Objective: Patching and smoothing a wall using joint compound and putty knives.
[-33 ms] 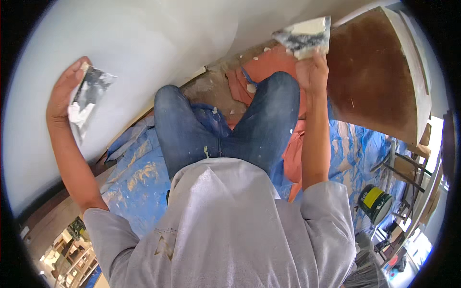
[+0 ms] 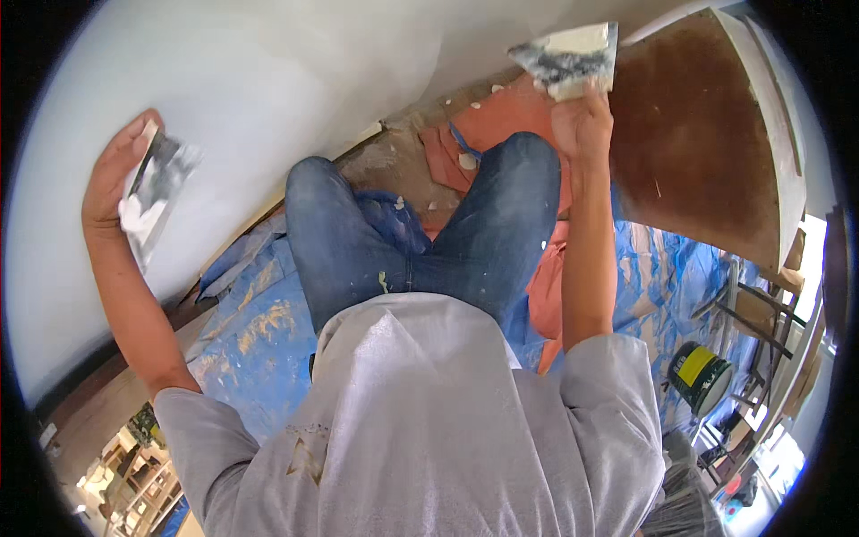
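Observation:
My left hand (image 2: 116, 174) is closed around a putty knife (image 2: 159, 188) and holds it against or just off the pale wall (image 2: 295, 72). White filler and dark smears cover its blade, which is slightly blurred. Farther right, my right hand (image 2: 583, 130) grips a second, wide putty knife (image 2: 577, 64) from below. A broad strip of cream-white filler lies along the far edge of that blade, with dark smudges beneath it. The right blade is beside the upper corner of a brown wooden panel (image 2: 693, 134). Both handles are mostly hidden by my fingers.
My bent knees are close to the wall. Blue plastic sheeting (image 2: 246, 345) and an orange cloth (image 2: 501, 116) spread over the floor, spotted with filler. A dark bucket with a yellow label (image 2: 700, 378) sits at the right, near dark-legged furniture (image 2: 761, 318).
My left hand and its putty knife have shifted slightly left along the wall. The right putty knife has risen a little away from me.

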Demonstrator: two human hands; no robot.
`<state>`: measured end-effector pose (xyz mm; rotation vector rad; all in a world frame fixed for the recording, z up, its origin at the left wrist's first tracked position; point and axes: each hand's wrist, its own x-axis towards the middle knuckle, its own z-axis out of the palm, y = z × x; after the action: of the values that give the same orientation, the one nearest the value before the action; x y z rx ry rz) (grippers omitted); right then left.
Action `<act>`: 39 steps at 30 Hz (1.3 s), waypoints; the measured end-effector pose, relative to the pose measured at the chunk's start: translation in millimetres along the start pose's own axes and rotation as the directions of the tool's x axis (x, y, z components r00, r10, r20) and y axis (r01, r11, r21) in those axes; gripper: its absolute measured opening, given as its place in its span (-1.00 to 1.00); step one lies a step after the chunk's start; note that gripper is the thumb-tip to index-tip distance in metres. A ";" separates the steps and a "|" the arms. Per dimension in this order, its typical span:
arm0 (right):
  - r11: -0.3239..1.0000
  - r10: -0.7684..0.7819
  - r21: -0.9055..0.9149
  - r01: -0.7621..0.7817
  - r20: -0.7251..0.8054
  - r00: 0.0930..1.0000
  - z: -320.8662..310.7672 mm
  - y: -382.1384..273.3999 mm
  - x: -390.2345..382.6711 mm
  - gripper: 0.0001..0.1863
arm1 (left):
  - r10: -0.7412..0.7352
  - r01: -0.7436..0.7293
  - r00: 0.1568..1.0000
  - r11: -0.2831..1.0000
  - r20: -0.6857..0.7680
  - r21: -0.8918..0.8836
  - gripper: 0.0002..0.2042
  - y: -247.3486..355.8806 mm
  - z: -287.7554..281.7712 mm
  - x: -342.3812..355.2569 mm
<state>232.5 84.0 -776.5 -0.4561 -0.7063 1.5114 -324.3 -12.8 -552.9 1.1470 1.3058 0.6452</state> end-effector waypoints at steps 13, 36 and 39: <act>0.965 0.033 -0.183 -0.189 -0.629 0.777 -229.1 96.8 122.9 -0.66 | -0.055 0.132 0.979 0.906 -0.198 0.403 -0.54 -18.1 -15.4 -8.2; 0.921 0.217 -0.006 -0.389 -0.823 0.526 -409.3 149.3 163.2 -0.44 | -0.097 0.164 0.937 0.970 -0.335 0.178 -0.62 -12.8 23.8 52.2; 0.882 0.304 0.055 -0.467 -0.824 0.478 -306.4 232.6 198.2 -0.46 | -0.113 0.246 0.869 0.944 -0.481 0.222 -0.61 21.3 35.4 8.9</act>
<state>250.8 334.7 -1128.7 -1.4431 0.0431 1.4213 -283.9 -7.3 -541.6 1.1094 1.9422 0.6309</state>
